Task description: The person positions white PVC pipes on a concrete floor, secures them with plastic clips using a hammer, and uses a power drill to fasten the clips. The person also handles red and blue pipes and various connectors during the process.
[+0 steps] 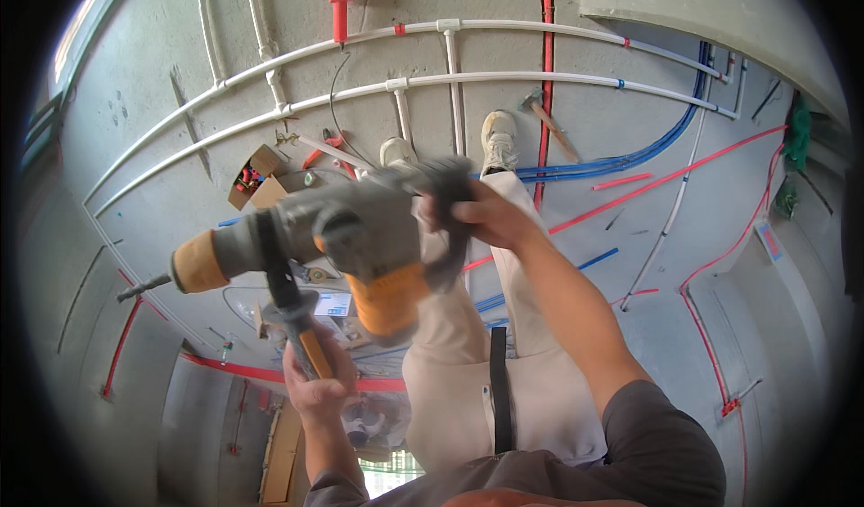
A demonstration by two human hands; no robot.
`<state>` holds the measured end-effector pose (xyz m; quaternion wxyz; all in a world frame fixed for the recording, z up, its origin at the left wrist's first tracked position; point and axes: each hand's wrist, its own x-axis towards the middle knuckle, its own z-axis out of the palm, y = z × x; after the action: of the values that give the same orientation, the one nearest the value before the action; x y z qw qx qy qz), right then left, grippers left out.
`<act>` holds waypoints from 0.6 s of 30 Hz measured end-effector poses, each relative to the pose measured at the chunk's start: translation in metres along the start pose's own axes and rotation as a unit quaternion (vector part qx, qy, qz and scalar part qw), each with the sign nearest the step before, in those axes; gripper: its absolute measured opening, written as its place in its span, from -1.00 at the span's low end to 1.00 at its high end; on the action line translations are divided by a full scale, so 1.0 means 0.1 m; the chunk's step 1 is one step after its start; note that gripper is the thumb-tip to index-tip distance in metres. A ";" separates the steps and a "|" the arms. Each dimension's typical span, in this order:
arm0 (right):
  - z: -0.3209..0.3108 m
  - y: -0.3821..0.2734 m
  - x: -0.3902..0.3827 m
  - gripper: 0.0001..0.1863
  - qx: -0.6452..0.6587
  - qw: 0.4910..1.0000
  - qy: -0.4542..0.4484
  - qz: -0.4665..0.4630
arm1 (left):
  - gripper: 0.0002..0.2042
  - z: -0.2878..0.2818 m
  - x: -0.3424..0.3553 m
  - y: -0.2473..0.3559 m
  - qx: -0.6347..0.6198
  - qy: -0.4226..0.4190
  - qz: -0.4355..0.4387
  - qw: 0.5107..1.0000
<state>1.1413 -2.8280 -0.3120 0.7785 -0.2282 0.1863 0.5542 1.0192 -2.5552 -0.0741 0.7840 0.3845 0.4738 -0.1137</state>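
Nearest: person's beige trousers (540, 408), black strap (500, 390) hanging down the front. L hand (319, 376) low & left, fingers curled round the side handle (301, 327) of a big grey/orange rotary hammer drill (360, 228). R hand (490, 219) farther out & right, wrapped round the drill's rear grip (445, 206); a bit blurred, can't tell if a finger's on the trigger. Drill's held up off the floor in front of the legs, lying crosswise, fitted bit (144, 288) pointing left & slightly near.

Beyond drill, on the concrete floor: 2 light shoes (499, 138), L one partly hidden by drill. Left of them, open cardboard box (267, 159) w/ small red pcs inside, & a red-handled tool (330, 150) btwn box and shoes. Just right of R shoe, a hammer (555, 133).

Farther: blue pipes (621, 163) curving off right; 2 long white pipes (522, 78) running L–R, crossed by a red pipe (547, 48). Far edge, left of ctr: red tool (340, 12), type unclear.
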 end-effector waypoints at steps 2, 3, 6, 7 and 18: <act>-0.09 -0.36 -0.44 -0.19 0.029 0.996 -0.081 -0.016 | -0.29 0.01 0.02 0.10 0.066 -0.037 -0.068 0.995; -0.11 -0.52 -0.63 -0.21 -0.014 0.994 -0.104 -0.020 | -0.44 -0.02 0.08 0.12 0.237 -0.002 -0.125 0.963; 0.10 -0.74 -1.23 -0.30 -0.107 0.994 0.006 -0.035 | -0.29 -0.15 0.63 -0.14 0.319 -0.123 -0.180 0.922; 0.22 -0.72 -1.34 -0.37 -0.156 0.984 0.032 -0.078 | -0.26 -0.16 0.91 -0.32 0.440 -0.129 -0.147 0.877; 0.69 0.04 -0.57 -0.89 -0.257 0.838 0.478 -0.052 | -0.29 0.15 3.23 -2.55 0.177 -0.151 -0.194 0.953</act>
<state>1.1219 -2.8321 -0.2249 0.5334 -0.6660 0.3745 0.3629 1.0603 -2.6789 -0.4648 0.7286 0.3963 0.3872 -0.4027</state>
